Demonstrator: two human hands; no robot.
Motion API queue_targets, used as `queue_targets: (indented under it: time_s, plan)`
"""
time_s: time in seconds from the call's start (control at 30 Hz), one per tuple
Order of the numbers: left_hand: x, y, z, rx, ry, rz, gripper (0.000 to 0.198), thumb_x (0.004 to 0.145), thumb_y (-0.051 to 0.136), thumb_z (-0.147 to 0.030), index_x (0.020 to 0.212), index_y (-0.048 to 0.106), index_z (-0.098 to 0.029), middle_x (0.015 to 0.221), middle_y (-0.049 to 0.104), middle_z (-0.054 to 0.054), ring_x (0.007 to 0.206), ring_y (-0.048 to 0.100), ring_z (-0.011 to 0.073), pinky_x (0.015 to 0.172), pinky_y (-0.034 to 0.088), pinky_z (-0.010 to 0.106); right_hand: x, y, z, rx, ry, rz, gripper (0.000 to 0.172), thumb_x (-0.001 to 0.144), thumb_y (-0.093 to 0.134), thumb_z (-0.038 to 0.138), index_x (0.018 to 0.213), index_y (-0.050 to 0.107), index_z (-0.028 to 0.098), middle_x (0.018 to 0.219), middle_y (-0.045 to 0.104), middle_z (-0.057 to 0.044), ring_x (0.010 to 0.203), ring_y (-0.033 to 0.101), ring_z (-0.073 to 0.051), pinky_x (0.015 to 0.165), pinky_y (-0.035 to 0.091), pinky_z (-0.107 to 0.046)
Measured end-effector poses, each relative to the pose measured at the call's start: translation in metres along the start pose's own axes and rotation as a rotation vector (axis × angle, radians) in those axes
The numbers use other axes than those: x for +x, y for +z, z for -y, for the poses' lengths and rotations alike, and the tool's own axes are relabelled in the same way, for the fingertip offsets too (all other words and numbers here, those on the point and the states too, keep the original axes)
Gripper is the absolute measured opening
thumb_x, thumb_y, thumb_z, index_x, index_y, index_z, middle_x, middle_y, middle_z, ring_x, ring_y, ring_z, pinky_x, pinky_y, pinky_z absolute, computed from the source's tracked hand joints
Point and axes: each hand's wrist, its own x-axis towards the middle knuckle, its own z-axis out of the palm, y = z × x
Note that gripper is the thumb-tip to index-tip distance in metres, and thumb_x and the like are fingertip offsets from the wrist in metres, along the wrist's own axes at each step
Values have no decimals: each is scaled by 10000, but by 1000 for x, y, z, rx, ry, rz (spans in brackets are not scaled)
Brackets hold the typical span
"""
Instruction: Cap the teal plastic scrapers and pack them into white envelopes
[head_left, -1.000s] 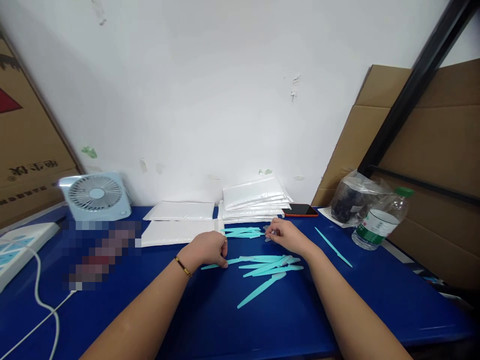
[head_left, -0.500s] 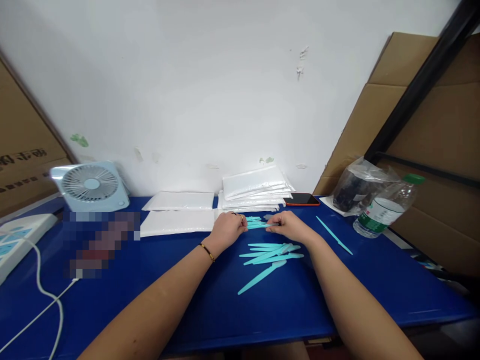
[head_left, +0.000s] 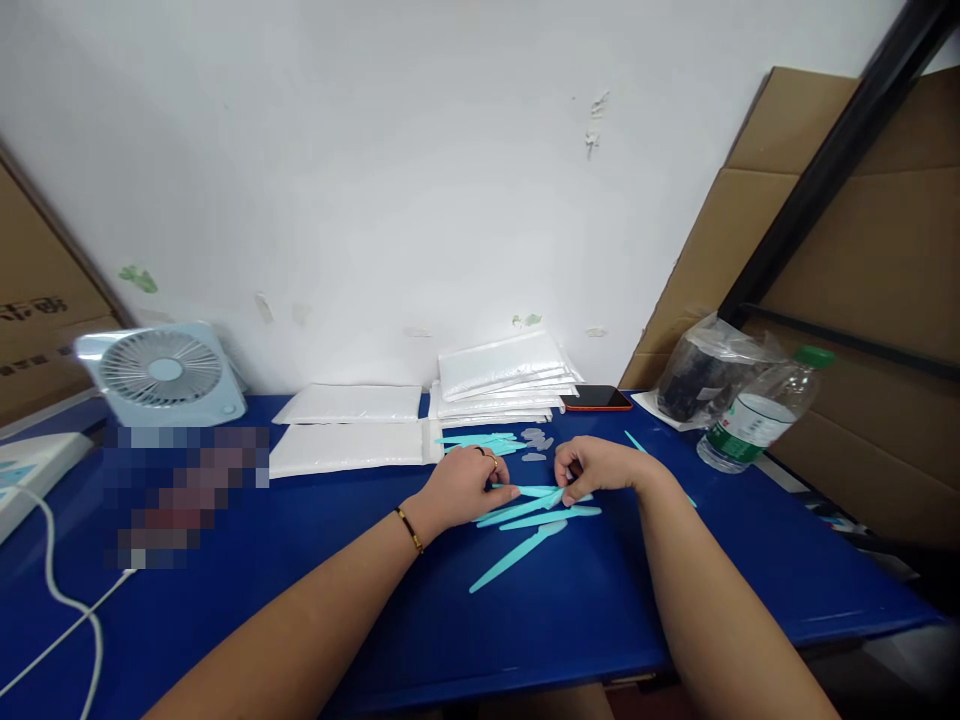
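My left hand [head_left: 469,487] is closed, with thumb and fingertips pinching the left end of a slim turquoise eyebrow razor [head_left: 536,491]. At the other end, my right hand [head_left: 596,468] pinches around its head, which the fingers partly hide. Several more turquoise razors [head_left: 551,517] lie beneath and in front of the hands, one apart and slanted nearest me. Behind my left hand sits a second pile of razors [head_left: 480,440]. Small translucent pieces, apparently blade covers [head_left: 534,440], lie to its right.
White padded packets [head_left: 495,385] are stacked by the wall, with flat ones [head_left: 345,445] to the left. A phone [head_left: 598,398], a bagged dark container [head_left: 694,375] and a water bottle [head_left: 757,420] stand right. A small fan [head_left: 166,372] and white cable [head_left: 52,590] are left.
Both hands have come toward me from the rear razor pile to the front one, where they now pinch a razor. The rear pile and the translucent pieces are more exposed.
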Motion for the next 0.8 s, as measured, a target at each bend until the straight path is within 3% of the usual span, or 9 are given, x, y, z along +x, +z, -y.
queue_targets:
  time_s: [0.13, 0.23, 0.33, 0.43, 0.53, 0.7, 0.8]
  plan:
    - [0, 0, 0, 13, 23, 51, 216, 820, 533, -386, 763, 652, -215, 754, 663, -10, 741, 581, 143, 667, 388, 243, 4, 2, 2, 54, -44, -60, 305, 561, 746, 425, 683, 678, 154, 655, 563, 10, 553, 447, -94, 492, 325, -208]
    - [2, -5, 10, 68, -58, 8, 209, 829, 520, -304, 707, 654, -199, 781, 672, 6, 762, 581, 153, 688, 392, 250, 6, 1, -1, 57, -30, -251, 300, 571, 737, 426, 657, 661, 149, 640, 572, 7, 551, 456, -96, 497, 326, -213]
    - [2, -10, 16, 78, -166, -68, 246, 847, 486, -352, 765, 663, -201, 790, 663, 14, 735, 577, 154, 648, 395, 251, 9, 1, -4, 75, 12, -390, 310, 579, 733, 432, 651, 644, 144, 595, 557, 10, 541, 468, -100, 491, 327, -212]
    - [1, -11, 13, 79, -123, -85, 270, 857, 467, -403, 852, 668, -223, 805, 651, 14, 760, 576, 159, 671, 410, 254, 13, 4, -3, 126, -27, -383, 321, 580, 738, 436, 652, 637, 140, 582, 553, 9, 529, 473, -98, 484, 330, -210]
    - [2, -9, 12, 152, -57, -67, 238, 862, 471, -340, 845, 680, -226, 828, 642, 26, 824, 570, 172, 742, 414, 272, 17, 7, -1, 174, -88, -364, 328, 595, 732, 447, 660, 630, 142, 601, 567, 2, 535, 484, -100, 490, 339, -212]
    - [4, -12, 26, 269, -186, -85, 217, 856, 473, -272, 824, 672, -191, 840, 628, 57, 842, 566, 192, 744, 405, 300, 21, 6, -11, 130, 52, -518, 365, 590, 723, 463, 725, 658, 130, 593, 568, -5, 528, 492, -111, 476, 333, -218]
    - [3, -12, 30, 231, -234, -114, 195, 831, 517, -309, 923, 653, -204, 847, 631, 40, 818, 572, 187, 709, 410, 286, 14, 0, -16, 101, 99, -478, 365, 606, 707, 450, 806, 686, 145, 649, 601, -13, 585, 517, -126, 513, 362, -224]
